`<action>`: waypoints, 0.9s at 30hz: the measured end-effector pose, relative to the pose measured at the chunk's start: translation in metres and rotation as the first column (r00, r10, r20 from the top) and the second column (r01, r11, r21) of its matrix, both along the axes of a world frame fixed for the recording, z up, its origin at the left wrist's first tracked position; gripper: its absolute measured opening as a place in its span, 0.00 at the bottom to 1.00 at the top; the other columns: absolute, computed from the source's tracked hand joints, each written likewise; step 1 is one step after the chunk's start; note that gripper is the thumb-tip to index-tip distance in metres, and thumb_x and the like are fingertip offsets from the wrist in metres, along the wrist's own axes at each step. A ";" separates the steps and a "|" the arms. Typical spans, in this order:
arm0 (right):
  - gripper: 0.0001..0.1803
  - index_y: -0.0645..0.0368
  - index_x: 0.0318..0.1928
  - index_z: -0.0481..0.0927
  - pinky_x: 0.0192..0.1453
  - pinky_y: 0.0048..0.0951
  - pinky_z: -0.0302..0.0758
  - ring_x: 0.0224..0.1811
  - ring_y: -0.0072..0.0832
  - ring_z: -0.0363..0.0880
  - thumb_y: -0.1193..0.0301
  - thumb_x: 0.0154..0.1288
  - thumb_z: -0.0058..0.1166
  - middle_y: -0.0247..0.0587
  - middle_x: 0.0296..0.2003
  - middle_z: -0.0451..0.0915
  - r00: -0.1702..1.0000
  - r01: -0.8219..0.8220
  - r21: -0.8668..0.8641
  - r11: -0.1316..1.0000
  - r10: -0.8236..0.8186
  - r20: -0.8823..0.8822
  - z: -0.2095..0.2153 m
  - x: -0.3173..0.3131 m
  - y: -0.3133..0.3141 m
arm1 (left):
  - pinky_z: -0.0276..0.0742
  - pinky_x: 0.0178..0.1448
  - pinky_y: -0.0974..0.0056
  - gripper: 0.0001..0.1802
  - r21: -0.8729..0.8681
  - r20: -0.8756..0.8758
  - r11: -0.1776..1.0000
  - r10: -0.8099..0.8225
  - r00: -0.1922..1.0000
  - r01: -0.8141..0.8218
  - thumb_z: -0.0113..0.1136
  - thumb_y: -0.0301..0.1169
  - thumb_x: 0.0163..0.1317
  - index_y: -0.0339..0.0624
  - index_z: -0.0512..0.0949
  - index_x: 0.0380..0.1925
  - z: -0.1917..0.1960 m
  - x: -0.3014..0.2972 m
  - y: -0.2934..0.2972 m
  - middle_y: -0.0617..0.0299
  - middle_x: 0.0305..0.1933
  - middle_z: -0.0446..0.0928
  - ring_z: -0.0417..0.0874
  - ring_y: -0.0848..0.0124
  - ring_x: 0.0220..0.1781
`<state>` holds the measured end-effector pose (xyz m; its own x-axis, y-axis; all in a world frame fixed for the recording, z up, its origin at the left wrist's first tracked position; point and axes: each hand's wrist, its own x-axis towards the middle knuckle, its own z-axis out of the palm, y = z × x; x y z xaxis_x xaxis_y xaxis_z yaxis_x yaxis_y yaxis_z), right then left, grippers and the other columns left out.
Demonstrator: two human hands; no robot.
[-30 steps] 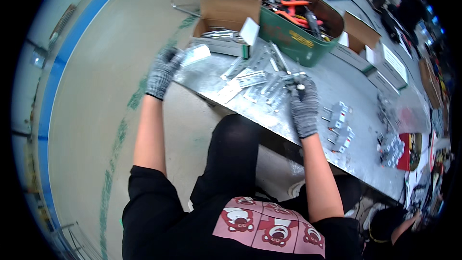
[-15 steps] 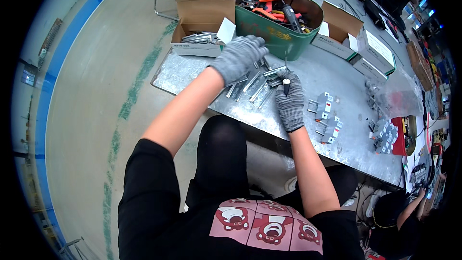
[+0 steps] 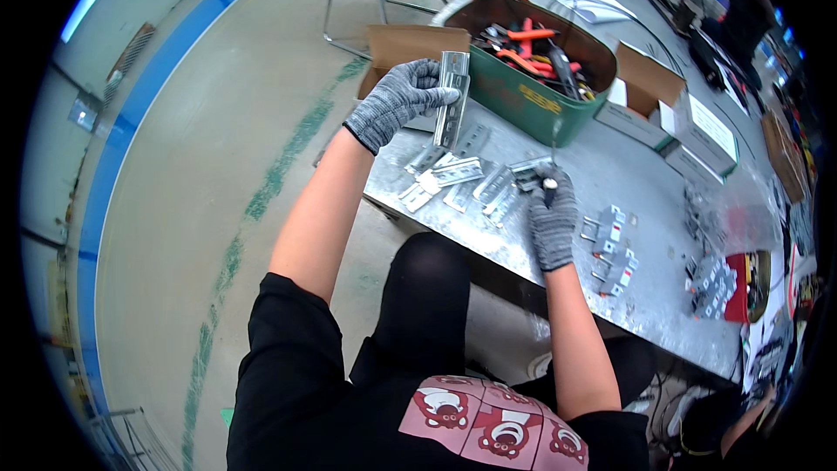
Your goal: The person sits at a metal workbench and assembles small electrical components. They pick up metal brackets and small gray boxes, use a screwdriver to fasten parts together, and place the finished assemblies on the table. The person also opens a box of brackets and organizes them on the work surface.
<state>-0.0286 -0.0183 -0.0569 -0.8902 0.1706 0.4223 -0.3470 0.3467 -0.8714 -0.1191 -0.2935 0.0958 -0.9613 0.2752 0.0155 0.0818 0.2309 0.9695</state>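
Note:
Both hands wear grey knitted gloves. My left hand is closed on short slotted metal rails, held up on end above the table; two seem to overlap. Below them, more loose slotted rails lie scattered on the metal tabletop. My right hand is closed around a screwdriver with a dark, pale-tipped handle; its thin shaft points away from me. The fingertips rest close to the right end of the rail pile. Right of this hand lie grey modules with metal prongs.
A green bin of pliers and other hand tools stands behind the rails. An open carton is partly hidden behind my left hand. Further right are more white cartons, a clear plastic bag and a red box.
My left hand has risen from the rail pile and now holds rails upright. My right hand keeps the screwdriver near the same spot. The whole view has shifted slightly.

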 end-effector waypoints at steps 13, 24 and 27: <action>0.17 0.63 0.47 0.75 0.55 0.29 0.73 0.45 0.32 0.78 0.87 0.57 0.45 0.43 0.41 0.77 0.998 -0.023 0.042 0.999 0.021 0.062 0.003 0.000 0.000 | 0.79 0.42 0.69 0.14 -0.139 -0.256 0.892 0.386 0.886 -0.429 0.73 0.28 0.54 0.37 0.80 0.38 -0.021 -0.060 -0.088 0.62 0.34 0.81 0.81 0.75 0.35; 0.17 0.62 0.47 0.76 0.54 0.33 0.75 0.45 0.36 0.79 0.85 0.56 0.47 0.46 0.42 0.78 1.000 -0.025 -0.060 0.998 0.026 0.012 -0.015 -0.006 0.006 | 0.80 0.44 0.64 0.13 -0.374 -0.317 0.842 0.279 0.907 -0.389 0.65 0.32 0.63 0.37 0.79 0.44 -0.012 -0.054 -0.078 0.59 0.40 0.82 0.82 0.70 0.37; 0.17 0.62 0.47 0.76 0.54 0.34 0.75 0.45 0.37 0.79 0.85 0.55 0.47 0.47 0.41 0.78 0.999 -0.040 0.004 0.999 0.040 0.013 0.003 -0.002 -0.002 | 0.80 0.51 0.60 0.13 -0.586 -0.664 0.567 0.071 0.744 -0.578 0.65 0.33 0.62 0.39 0.80 0.44 -0.020 -0.029 -0.061 0.55 0.43 0.83 0.84 0.63 0.42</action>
